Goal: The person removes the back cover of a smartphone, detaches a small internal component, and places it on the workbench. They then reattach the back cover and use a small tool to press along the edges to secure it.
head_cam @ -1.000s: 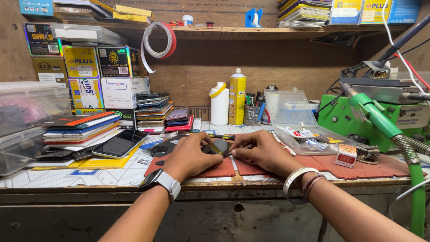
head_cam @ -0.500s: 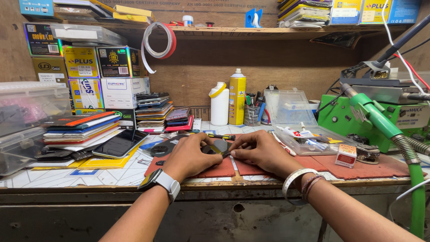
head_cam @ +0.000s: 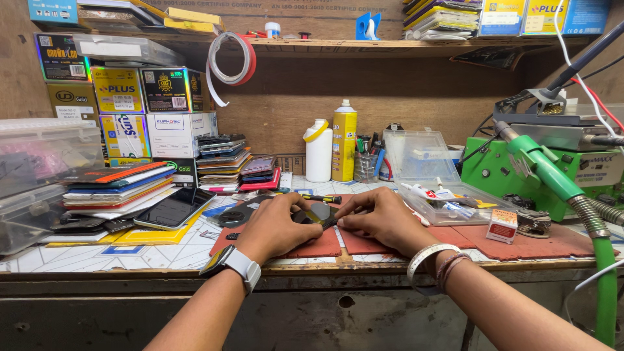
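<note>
a small dark phone point(head_cam: 316, 214) lies flat on the red mat point(head_cam: 520, 239) at the centre of the frame, near the front edge of the bench point(head_cam: 97, 257), pinned between the person's 2 hands. the left hand point(head_cam: 276, 224) lies over its left end with fingers curled down on the edge, closed on the phone; the right hand point(head_cam: 383, 218) presses its right end, fingertips drawn together on the rim. whether a tool sits under the fingers cannot be told. to do this well, the judgement is that both hands should keep the phone flat against the mat and press evenly along the edge, not at 1 corner, since a thin glass face would likely crack under a twist. a screwdriver point(head_cam: 322, 198) lies just behind the phone, and a black round part point(head_cam: 231, 218) sits just left of the left hand. to the right of centre, an open clear tray point(head_cam: 455, 201) of small parts and a little red-and-white box point(head_cam: 502, 226) stand near the right wrist, close enough to be knocked. at the left, a stack of phones point(head_cam: 120, 188) is well apart; 1 white bottle point(head_cam: 318, 151) and 1 yellow spray can point(head_cam: 344, 141) stand behind. the green machine point(head_cam: 520, 172) and its hose point(head_cam: 601, 260) crowd the right edge.
</note>
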